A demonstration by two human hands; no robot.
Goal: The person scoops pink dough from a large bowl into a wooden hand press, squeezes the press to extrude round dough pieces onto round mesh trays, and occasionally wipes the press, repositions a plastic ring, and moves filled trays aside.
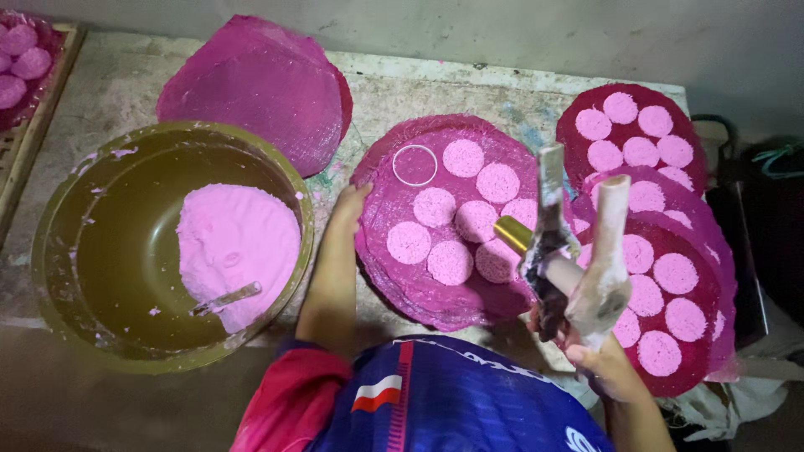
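My left hand (347, 206) rests with its fingers on the left edge of a round pink tray (394, 276) and grips nothing. The tray carries several pale pink pressed discs (434, 207) and an empty ring mould (414, 165) at its far left. My right hand (605, 368), low at the right, is closed around a bundle of tools: a powder-caked white-handled tool (608, 251), a flat scraper (550, 201) and a brass tube (512, 233). The tools hover over the gap between this tray and the trays to the right.
A large olive bowl (100, 243) at the left holds pink powder (239, 243) and a metal spoon (224, 299). Bare pink trays (255, 88) lie behind it. Stacked trays with discs (670, 293) fill the right. A basket with pink lumps (25, 59) sits far left.
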